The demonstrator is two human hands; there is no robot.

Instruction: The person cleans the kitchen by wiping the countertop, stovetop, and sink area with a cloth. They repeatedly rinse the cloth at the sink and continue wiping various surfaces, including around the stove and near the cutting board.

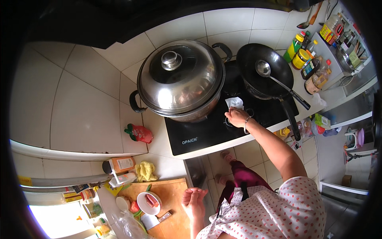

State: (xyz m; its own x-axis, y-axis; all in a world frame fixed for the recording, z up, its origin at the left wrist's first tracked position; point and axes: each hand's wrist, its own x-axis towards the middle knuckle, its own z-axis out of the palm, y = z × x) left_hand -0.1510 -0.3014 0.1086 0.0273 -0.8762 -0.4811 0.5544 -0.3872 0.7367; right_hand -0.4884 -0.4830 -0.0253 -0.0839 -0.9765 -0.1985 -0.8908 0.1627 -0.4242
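Note:
My right hand [238, 117], with a bracelet at the wrist, reaches over the front of the black cooktop [191, 131]. Its fingers are shut on a white tissue [234, 102], held at the cooktop surface beside the round control markings. My left hand [195, 197] is raised near the right edge of the wooden cutting board [176, 206], loosely curled and holding nothing. To the left of my right hand stands a large steel pot [191, 115] under a domed metal lid [179, 83]. A black wok [247, 62] with a metal ladle [263, 68] in it is at the right.
A white bowl with sausages [149, 203], a cleaver [150, 221] and green onions [138, 213] lie on the board. A yellow cloth [146, 171] and a red pouch [140, 133] are nearby. Several sauce bottles [294, 47] line the right counter. The wok's handle [291, 119] overhangs the front edge.

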